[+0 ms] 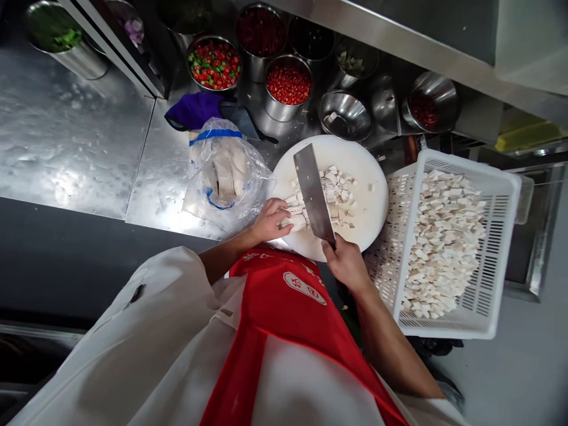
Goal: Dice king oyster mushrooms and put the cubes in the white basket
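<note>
My right hand (347,260) is wrapped round the handle of a cleaver (314,192), whose broad blade reaches across a round white cutting board (371,216). White mushroom strips (296,222) lie left of the blade, and the curled fingers of my left hand (270,220) grip their left ends. To the right of the blade are small diced mushroom pieces (339,192). A few bits stick to the blade. Left of the board, a clear plastic bag (224,171) with a blue band holds whole pale mushrooms.
A white slotted basket (419,236) heaped with diced mushroom (446,242) stands at right. Behind the board are a steel bowl (345,115) and steel pots of chopped red chillies (288,84) and mixed chillies (215,64). A purple cloth (193,110) lies behind the bag. A steel shelf edge (399,50) overhangs.
</note>
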